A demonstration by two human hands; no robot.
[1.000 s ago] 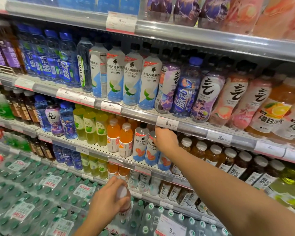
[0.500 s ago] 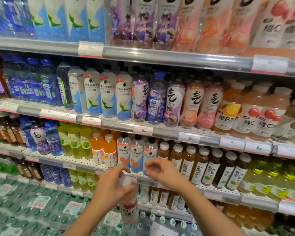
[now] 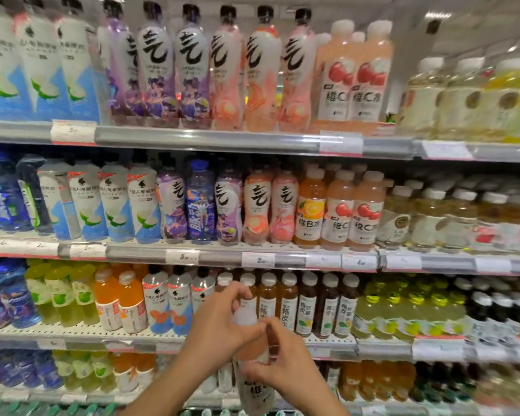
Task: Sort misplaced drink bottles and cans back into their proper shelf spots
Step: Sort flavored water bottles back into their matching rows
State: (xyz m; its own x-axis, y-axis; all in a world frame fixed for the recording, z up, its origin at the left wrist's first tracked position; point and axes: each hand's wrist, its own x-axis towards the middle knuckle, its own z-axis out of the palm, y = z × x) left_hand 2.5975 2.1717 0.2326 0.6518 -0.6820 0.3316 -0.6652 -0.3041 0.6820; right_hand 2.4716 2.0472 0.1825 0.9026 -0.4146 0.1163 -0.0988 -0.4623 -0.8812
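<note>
- Filling my whole view: store shelving, four tiers of drinks w/ price tags along the rails.
- Top tier: tall blue-white bottles at left, then purple bottles, pink ones, pale-orange white-capped bottles further right.
- 2nd tier: same order in smaller sizes; one dark-blue bottle stands btwn two purple ones.
- 3rd tier: green bottles, orange bottles, white-blue ones, then brown tea bottles w/ white caps, directly behind my hands.
- Held bottle: pinkish drink, white cap and white label, upright in front of 3rd and 4th tiers at low centre, off the shelf.
- My left hand wraps its neck and shoulder from the left, fingers curled round it just under the cap.
- My right hand sits on the body from the right, fingers curled vs. the label area; thumb side blurred, can't tell how firm.
</note>
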